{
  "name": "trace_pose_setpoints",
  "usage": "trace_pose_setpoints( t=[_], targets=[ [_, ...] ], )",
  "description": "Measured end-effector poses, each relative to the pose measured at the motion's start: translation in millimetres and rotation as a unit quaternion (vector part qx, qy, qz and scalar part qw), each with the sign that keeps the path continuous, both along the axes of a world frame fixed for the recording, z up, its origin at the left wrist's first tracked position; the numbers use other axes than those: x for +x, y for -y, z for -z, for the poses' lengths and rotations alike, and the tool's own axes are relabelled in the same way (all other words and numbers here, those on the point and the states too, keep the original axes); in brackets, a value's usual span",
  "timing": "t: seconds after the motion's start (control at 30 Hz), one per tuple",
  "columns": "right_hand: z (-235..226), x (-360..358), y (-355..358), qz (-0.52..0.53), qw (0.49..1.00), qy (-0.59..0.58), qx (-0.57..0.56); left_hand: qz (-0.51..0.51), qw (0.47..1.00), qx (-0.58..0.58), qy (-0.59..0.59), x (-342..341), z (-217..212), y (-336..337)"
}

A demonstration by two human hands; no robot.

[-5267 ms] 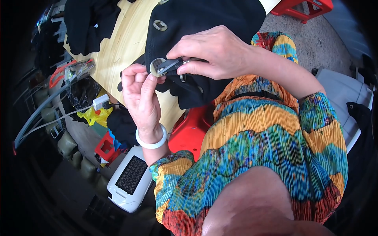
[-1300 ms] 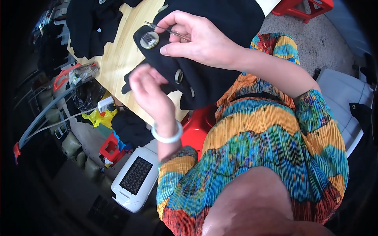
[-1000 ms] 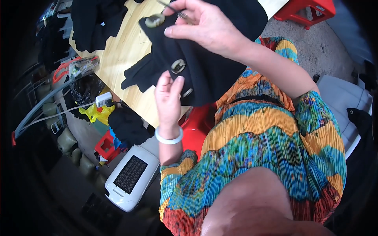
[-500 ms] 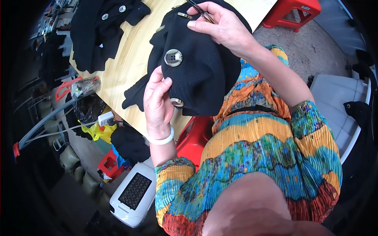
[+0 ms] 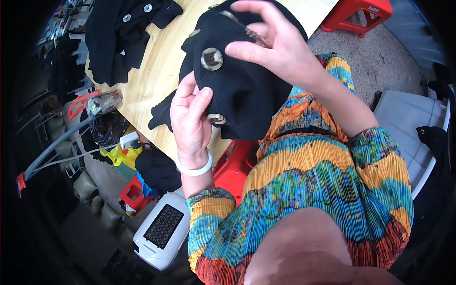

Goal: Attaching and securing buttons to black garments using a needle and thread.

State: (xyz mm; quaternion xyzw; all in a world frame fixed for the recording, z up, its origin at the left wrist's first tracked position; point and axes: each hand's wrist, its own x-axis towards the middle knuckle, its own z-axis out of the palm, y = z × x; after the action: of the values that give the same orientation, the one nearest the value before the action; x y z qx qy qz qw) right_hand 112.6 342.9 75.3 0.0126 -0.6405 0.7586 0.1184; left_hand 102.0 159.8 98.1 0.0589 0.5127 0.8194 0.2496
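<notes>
A black knitted garment [image 5: 251, 95] with large round shiny buttons hangs bunched over the near table edge. My left hand [image 5: 192, 111] is closed on its front edge, thumb on top, between a button [image 5: 212, 59] above and another button [image 5: 216, 118] below. My right hand [image 5: 278, 47] hovers over the garment's upper part, thumb and index finger spread apart. A slim dark metal tool [image 5: 256, 36], which looks like thread snips, rests in the right hand's grip, partly hidden by the fingers. Its tips are blurred.
Another black buttoned garment [image 5: 118, 38] lies on the wooden table [image 5: 161, 61] at the far left. Red stools [image 5: 356, 16] stand at the far right and beneath the table's near edge. Bags and a white, grille-topped case [image 5: 164, 232] are on the left.
My right hand has opened its thumb and index finger apart, and the tool has tipped back into the palm. The upper button has shifted up slightly and tilted. My left hand keeps its hold.
</notes>
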Motion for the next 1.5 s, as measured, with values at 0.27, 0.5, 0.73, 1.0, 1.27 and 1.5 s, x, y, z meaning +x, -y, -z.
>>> trace_pose_setpoints(
  t=[0.27, 0.5, 0.73, 1.0, 1.27, 1.5],
  targets=[
    [-6.9, -2.3, -2.9, -0.134, 0.973, 0.134, -0.134, -0.146, 0.921, -0.196, -0.302, 0.5, 10.6, -14.1],
    [9.9, -9.0, 5.9, -0.107, 0.971, 0.105, -0.188, -0.192, 0.801, -0.343, -0.451, -8.9, 23.1, -15.1],
    [10.2, -11.0, 5.9, -0.163, 0.95, 0.16, -0.212, -0.23, 0.723, -0.355, -0.546, -13.9, 23.5, -26.8],
    [14.2, -10.7, -1.8, -0.225, 0.919, 0.163, -0.281, -0.195, 0.665, -0.399, -0.6, -20.3, 11.1, -18.7],
    [10.5, -4.6, -5.2, -0.152, 0.98, 0.096, -0.081, -0.039, 0.854, -0.41, -0.318, -16.2, -16.9, -7.5],
    [-0.8, 31.7, -2.9, 0.05, 0.992, -0.027, 0.11, 0.167, 0.934, -0.31, -0.06, -36.2, -27.6, -4.7]
  ],
)
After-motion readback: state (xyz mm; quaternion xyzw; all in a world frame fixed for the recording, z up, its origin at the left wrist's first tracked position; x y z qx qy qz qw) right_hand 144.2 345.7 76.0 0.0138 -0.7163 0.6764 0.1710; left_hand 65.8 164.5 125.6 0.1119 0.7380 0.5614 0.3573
